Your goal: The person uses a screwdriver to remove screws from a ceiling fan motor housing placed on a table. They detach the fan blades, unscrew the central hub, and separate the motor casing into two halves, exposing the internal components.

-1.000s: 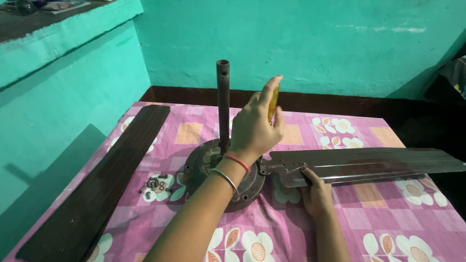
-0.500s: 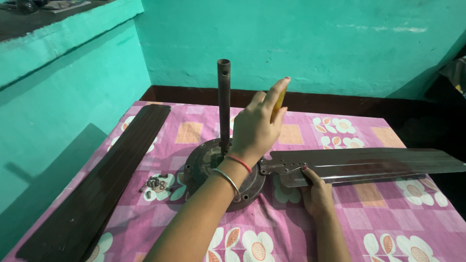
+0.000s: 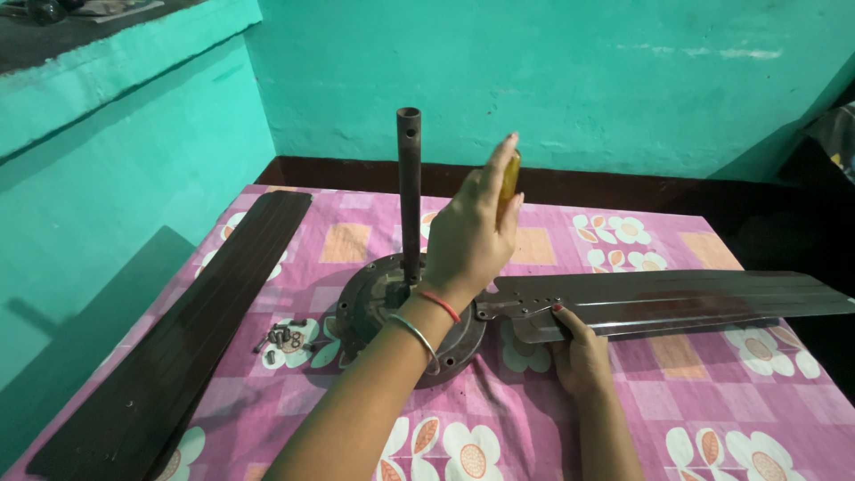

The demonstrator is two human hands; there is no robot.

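Note:
My left hand [image 3: 468,236] is wrapped round the yellow handle of a screwdriver [image 3: 508,178], held upright over the right side of a round dark fan motor [image 3: 365,303]. The screwdriver's tip is hidden behind my hand. A dark rod [image 3: 409,178] stands straight up from the motor's centre, just left of my hand. My right hand [image 3: 581,356] presses down on the inner end of a long dark fan blade [image 3: 695,298], whose bracket meets the motor's rim.
A second loose fan blade [image 3: 187,330] lies along the left side of the pink floral tablecloth [image 3: 712,419]. Several small screws [image 3: 280,337] lie beside the motor on its left. Turquoise walls close in behind and at left.
My left hand's fingers have shifted a little around the screwdriver handle. My right hand and the blade have stayed put.

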